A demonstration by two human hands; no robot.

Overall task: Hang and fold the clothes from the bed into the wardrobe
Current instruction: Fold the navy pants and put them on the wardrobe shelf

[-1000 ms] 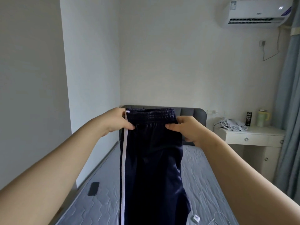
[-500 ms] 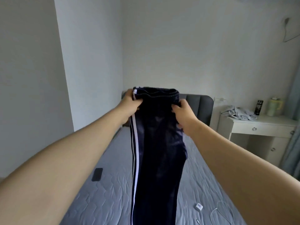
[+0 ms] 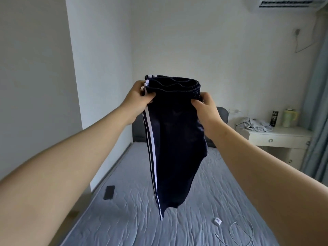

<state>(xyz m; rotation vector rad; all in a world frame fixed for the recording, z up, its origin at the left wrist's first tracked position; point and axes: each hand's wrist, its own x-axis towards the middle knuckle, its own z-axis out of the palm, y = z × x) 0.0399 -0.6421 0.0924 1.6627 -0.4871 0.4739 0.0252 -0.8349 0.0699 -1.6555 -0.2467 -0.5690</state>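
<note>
Head view: the left hand point(image 3: 137, 97) and right hand point(image 3: 206, 107) each pinch a side of the trousers' point(image 3: 175, 142) waistband, holding them above the bed point(image 3: 124, 201).

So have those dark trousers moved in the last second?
Yes, up. The trousers had their waistband level with the top of the grey headboard; now the left hand and right hand hold it well above.

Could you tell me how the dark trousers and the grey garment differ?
The dark trousers hang in the air from the left hand and right hand; the grey garment lies crumpled on the bedside table. The dark trousers bear white side stripes; the grey garment looks plain. Both are cloth.
</note>
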